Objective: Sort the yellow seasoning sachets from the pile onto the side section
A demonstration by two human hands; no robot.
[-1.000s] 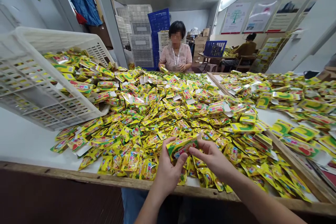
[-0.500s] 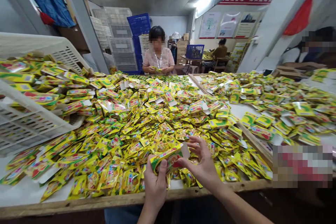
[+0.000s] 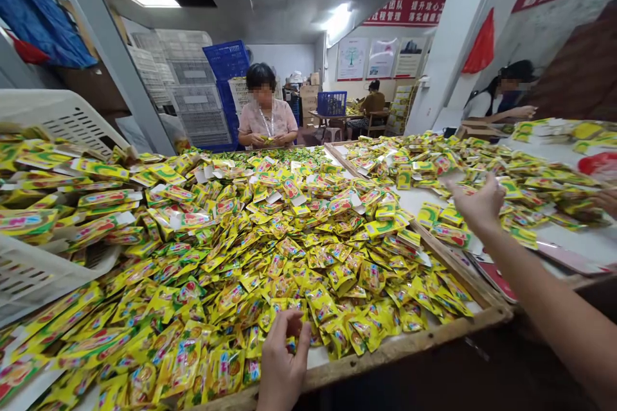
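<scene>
My left hand (image 3: pixel 284 356) is near the front edge of the table, fingers loosely bent and thumb apart, with nothing visible in it. In front of it spread many yellow sachets (image 3: pixel 226 366). My right hand (image 3: pixel 479 209) reaches far right across the wooden divider, thumb and fingers apart. Just beyond its thumb is a small yellow carton (image 3: pixel 446 166) with a pale flap, slightly blurred; it looks free of the fingers. Under and around this hand lie more yellow cartons (image 3: pixel 429 213) in a loose heap.
A tipped white crate (image 3: pixel 36 279) spills cartons on the left. Wooden strips (image 3: pixel 448 253) divide and edge the table. One person (image 3: pixel 267 122) sits opposite, another (image 3: pixel 501 93) at the right. Stacked crates (image 3: pixel 200 99) stand behind. A red-edged flat item (image 3: pixel 496 279) lies right of the divider.
The carton has left my left hand. My right hand has swung from beside it to the far right heap, opening beside a carton there. The view has turned right.
</scene>
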